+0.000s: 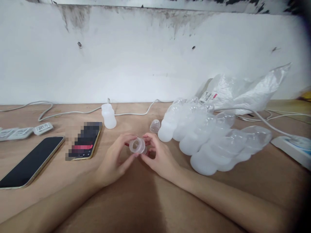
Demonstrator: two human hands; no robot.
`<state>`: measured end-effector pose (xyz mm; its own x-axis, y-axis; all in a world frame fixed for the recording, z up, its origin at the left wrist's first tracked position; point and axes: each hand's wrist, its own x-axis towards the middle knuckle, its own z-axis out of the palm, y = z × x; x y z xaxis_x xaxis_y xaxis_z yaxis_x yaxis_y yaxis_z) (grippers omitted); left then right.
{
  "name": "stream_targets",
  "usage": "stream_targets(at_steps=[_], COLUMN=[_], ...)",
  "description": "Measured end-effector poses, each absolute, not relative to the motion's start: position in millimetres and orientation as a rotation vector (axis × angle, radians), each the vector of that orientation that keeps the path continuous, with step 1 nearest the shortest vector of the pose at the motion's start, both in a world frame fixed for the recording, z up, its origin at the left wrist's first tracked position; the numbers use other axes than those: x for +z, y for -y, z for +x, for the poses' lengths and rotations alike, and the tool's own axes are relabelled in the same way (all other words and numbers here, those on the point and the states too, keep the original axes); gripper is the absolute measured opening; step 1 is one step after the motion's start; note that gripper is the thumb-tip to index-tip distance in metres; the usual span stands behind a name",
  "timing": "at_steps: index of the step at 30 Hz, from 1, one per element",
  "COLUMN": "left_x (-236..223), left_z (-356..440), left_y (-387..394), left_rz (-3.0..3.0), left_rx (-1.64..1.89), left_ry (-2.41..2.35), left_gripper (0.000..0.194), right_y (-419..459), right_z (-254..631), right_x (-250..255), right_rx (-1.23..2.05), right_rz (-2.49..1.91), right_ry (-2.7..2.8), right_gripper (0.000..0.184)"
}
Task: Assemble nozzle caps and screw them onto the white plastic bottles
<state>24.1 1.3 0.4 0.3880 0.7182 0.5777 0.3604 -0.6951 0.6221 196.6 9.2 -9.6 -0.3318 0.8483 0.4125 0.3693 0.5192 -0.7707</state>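
Note:
Between my two hands is a translucent ring-shaped bottle collar (134, 148); a smaller round part shows at its right side, but I cannot make out its kind. My left hand (116, 157) grips the left edge with thumb and fingertips. From the other side, my right hand (160, 155) pinches it the same way. Just beyond my right hand a clear dome cap (155, 126) rests on the table. An uncapped frosted bottle (109, 117) stands upright behind my left hand.
Several frosted bottles with clear caps (206, 139) lie grouped at right. Behind them is a crumpled plastic bag (243, 94). Two phones, a dark one (34, 161) and a lit one (86, 142), lie left, near labelled packets (23, 132). A white cable (131, 114) runs along the wall; a power strip (291, 150) sits far right.

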Motion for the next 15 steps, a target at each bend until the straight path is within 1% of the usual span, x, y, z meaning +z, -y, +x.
stream_targets(at_steps=[3,7,9,12,15], left_x=[3.1,0.8,-1.6,-4.2,-4.2], left_z=[25.7,25.6,24.4,23.0,23.2], left_y=[-0.5,-3.9,-5.9,-7.8,-7.7], left_rz=[2.345,2.224,2.147,2.035,1.943], left_rx=[1.156,1.102,1.084,1.104,1.126], left_ry=[-0.895,-0.926,-0.958,-0.995,-0.994], left_gripper=[0.035,0.035,0.034,0.031,0.032], right_y=[-9.7,-12.8,-14.6,-15.8,-15.4], right_z=[197.5,198.8,198.9,198.5,198.5], right_x=[-8.2,-9.3,-9.9,-9.2,-7.6], right_rx=[0.819,1.171,1.293,1.354,1.349], right_rz=[-0.967,-0.857,-0.798,-0.728,-0.711], right_ry=[1.869,1.729,1.653,1.654,1.644], right_gripper=[0.042,0.04,0.04,0.039,0.032])
